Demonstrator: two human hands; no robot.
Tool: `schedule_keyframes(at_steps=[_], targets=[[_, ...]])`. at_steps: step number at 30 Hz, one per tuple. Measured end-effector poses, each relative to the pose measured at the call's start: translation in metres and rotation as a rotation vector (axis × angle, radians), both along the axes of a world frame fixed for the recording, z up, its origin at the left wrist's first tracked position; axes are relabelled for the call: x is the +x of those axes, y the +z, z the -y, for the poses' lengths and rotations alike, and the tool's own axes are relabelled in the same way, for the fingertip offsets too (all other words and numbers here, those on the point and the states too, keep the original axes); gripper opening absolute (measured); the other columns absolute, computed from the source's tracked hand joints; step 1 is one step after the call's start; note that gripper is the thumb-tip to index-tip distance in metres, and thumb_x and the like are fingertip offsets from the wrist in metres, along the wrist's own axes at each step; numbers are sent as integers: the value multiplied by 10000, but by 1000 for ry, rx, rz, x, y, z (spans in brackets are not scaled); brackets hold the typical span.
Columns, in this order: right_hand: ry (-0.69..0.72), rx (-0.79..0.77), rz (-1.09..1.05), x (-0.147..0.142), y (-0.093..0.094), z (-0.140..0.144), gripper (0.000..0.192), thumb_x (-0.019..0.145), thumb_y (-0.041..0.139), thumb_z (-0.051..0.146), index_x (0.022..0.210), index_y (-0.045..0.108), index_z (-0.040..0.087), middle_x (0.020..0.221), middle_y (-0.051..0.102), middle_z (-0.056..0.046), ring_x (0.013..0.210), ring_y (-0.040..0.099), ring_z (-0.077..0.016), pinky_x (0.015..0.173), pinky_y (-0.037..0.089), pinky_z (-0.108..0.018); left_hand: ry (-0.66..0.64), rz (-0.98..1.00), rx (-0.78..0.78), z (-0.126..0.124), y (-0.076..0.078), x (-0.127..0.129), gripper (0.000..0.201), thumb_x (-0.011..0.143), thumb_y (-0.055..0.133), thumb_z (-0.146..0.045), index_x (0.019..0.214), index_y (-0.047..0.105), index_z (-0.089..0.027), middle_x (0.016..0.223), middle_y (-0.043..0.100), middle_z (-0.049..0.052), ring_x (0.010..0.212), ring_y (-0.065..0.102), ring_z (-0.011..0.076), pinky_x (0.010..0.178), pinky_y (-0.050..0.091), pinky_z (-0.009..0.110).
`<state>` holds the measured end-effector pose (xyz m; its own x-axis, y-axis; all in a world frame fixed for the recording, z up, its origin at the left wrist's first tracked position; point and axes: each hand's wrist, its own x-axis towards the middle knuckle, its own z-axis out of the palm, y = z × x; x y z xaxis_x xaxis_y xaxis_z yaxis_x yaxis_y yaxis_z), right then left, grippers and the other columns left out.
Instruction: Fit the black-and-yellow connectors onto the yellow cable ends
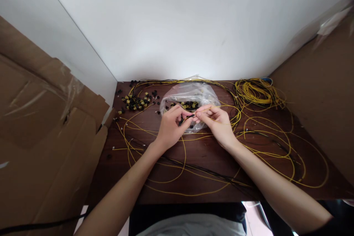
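Head view, looking down on a dark wooden counter set against a white wall. Both hands meet over the middle of the counter, just in front of a clear plastic bag. Left hand: fingers curled, thumb and forefinger pressed together on a small black connector held between the two hands. Right hand: fingers pinched on a thin yellow wire at the end that meets the connector; the wire runs off to the right from the fingertips. Connector and wire end are raised off the counter, level with the near edge of the bag. The bag holds more small black and yellow pieces. A loose pile of black and yellow connectors lies left of the bag, near the back left corner. A coiled bundle of yellow wire sits at the back right. Long loops of yellow wire spread over the counter around and beneath both forearms, with a black cable crossing below them. Flattened cardboard stands at left.
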<state>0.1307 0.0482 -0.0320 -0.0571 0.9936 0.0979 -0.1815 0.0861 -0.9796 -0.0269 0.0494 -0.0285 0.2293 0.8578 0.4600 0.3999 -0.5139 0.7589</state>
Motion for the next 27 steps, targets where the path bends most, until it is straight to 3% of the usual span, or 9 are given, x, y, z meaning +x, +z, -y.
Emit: schedule_keyframes(at_steps=[27], targets=[[-7, 1, -10, -1, 0, 2, 185, 699, 721, 324, 790, 622, 197, 690, 666, 4, 634, 643, -115, 669, 553, -280, -1, 2, 4, -1, -1, 0, 44, 786, 614, -174, 787, 650, -150, 626, 453, -20, 570, 408, 95, 531, 323, 231]])
